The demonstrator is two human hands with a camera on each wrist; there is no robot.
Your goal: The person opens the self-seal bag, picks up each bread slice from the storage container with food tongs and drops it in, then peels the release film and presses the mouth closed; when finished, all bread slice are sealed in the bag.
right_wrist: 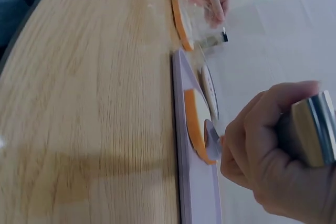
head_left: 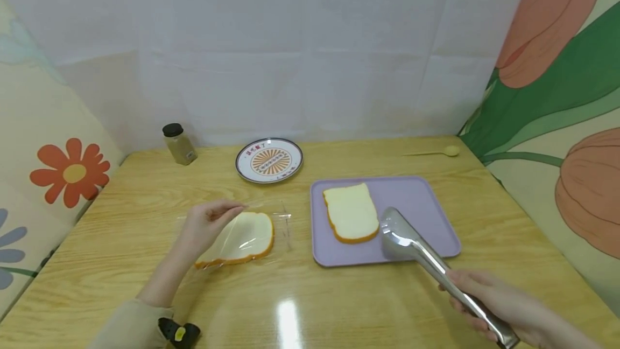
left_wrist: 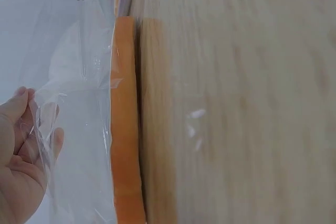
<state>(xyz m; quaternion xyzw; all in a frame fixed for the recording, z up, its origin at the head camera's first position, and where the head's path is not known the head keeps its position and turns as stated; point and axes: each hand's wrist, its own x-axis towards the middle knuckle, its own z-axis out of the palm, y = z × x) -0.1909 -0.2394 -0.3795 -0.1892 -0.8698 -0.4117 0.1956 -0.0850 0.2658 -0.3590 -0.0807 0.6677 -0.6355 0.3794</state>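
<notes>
My left hand (head_left: 207, 226) pinches the film of a clear plastic bag (left_wrist: 79, 114) and lifts it. A bread slice (head_left: 249, 236) lies in the bag on the table, its orange crust (left_wrist: 126, 129) facing the left wrist camera. My right hand (head_left: 489, 298) grips metal tongs (head_left: 431, 263) by the handle end. The tongs' rounded tips are over a purple tray (head_left: 416, 193), close beside a second bread slice (head_left: 351, 214) lying on it. In the right wrist view the tongs' tip (right_wrist: 211, 140) overlaps that slice's edge.
A round printed plate (head_left: 269, 160) stands behind the bag and tray. At the back left is a jar with a black lid (head_left: 180, 144). A pale yellow spoon (head_left: 450, 151) lies at the back right. A white cloth backdrop (head_left: 290, 69) borders the wooden table's far edge.
</notes>
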